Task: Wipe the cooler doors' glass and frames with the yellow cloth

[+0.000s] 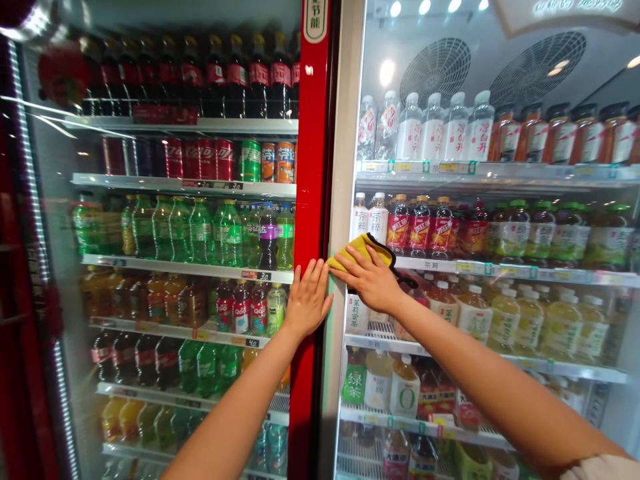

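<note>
A yellow cloth with a dark edge (384,252) lies against the glass door of the right cooler, near its pale frame (340,133). My right hand (367,277) presses on the cloth with its fingers stretched out toward the left, and part of the cloth shows above and beside the hand. Flat on the red frame (314,167) between the two coolers rests my left hand (307,299), fingers pointing up and holding nothing. Its fingertips are just left of the cloth.
Behind the left glass stand shelves of cola bottles (235,80), cans (250,160) and green bottles (201,230). The right cooler holds clear water bottles (434,133), tea bottles (514,233) and a shelf edge (500,269). Round fan grilles (435,70) show at the top.
</note>
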Available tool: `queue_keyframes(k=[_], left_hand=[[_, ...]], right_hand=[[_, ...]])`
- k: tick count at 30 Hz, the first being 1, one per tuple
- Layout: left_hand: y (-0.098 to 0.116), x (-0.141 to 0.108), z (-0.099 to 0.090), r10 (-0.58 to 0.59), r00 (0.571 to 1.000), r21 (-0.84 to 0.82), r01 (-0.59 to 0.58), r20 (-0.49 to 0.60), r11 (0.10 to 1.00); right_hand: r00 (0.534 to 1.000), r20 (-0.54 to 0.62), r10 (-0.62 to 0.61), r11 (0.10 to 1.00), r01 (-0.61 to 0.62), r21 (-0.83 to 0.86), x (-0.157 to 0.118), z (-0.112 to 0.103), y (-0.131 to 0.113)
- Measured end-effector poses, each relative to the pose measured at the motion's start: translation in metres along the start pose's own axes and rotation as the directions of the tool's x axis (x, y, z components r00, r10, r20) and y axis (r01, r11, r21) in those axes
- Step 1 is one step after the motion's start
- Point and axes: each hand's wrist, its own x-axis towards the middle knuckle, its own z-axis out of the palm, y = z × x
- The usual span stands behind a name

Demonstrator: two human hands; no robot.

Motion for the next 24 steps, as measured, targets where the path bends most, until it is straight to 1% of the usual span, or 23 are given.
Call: queue_keyframes(k=[2,4,5,6,8,10,11,12,14,16,18,20,22,24], left_hand=[[0.001,0.005,-0.002,-0.014,1.000,-0.004,0.014,0.003,1.000],[0.003,0.010,-0.004,-0.049,0.999,-0.011,0.049,-0.006,0.999],[0.004,0.011,-0.005,-0.070,0.997,-0.015,0.070,-0.013,0.997],[0.005,0.011,-0.006,-0.090,0.996,-0.021,0.089,-0.020,0.996],[0.005,0.010,-0.008,-0.114,0.993,-0.032,0.113,-0.031,0.993],[0.005,0.009,-0.010,-0.118,0.992,-0.035,0.117,-0.035,0.993],[0.005,0.010,-0.011,-0.115,0.993,-0.033,0.114,-0.034,0.993],[0.005,0.013,-0.012,-0.111,0.993,-0.031,0.110,-0.033,0.993],[0.006,0.021,-0.013,-0.110,0.993,-0.025,0.109,-0.031,0.994],[0.007,0.030,-0.015,-0.122,0.992,-0.020,0.121,-0.035,0.992],[0.009,0.036,-0.017,-0.136,0.990,-0.012,0.135,-0.040,0.991],[0.009,0.037,-0.019,-0.139,0.989,-0.002,0.139,-0.043,0.990],[0.009,0.034,-0.020,-0.137,0.990,0.007,0.137,-0.043,0.991],[0.008,0.034,-0.020,-0.138,0.990,0.011,0.138,-0.039,0.990]], right_hand=[[0.999,-0.006,0.041,0.999,-0.041,-0.001,0.009,-0.005,0.004],[0.994,-0.027,0.104,0.995,-0.104,-0.001,0.016,-0.008,0.006],[0.993,-0.033,0.116,0.993,-0.116,0.003,0.017,-0.008,0.004],[0.994,-0.034,0.105,0.994,-0.105,0.010,0.016,-0.007,0.003],[0.999,-0.022,0.036,0.999,-0.035,0.029,0.010,-0.004,-0.002],[0.999,-0.001,-0.038,0.998,0.038,0.043,0.007,-0.002,-0.003],[0.999,0.005,-0.050,0.998,0.050,0.044,0.008,-0.002,-0.001],[0.999,0.003,-0.037,0.999,0.036,0.040,0.012,-0.003,0.001],[0.999,-0.020,0.051,0.998,-0.050,0.025,0.026,-0.008,0.008],[0.987,-0.053,0.154,0.988,-0.153,0.012,0.040,-0.012,0.013],[0.974,-0.077,0.212,0.977,-0.213,0.002,0.045,-0.012,0.014],[0.974,-0.086,0.211,0.977,-0.213,-0.009,0.043,-0.010,0.010],[0.981,-0.082,0.175,0.984,-0.177,-0.019,0.040,-0.007,0.008],[0.987,-0.072,0.145,0.989,-0.147,-0.023,0.044,-0.009,0.012]])
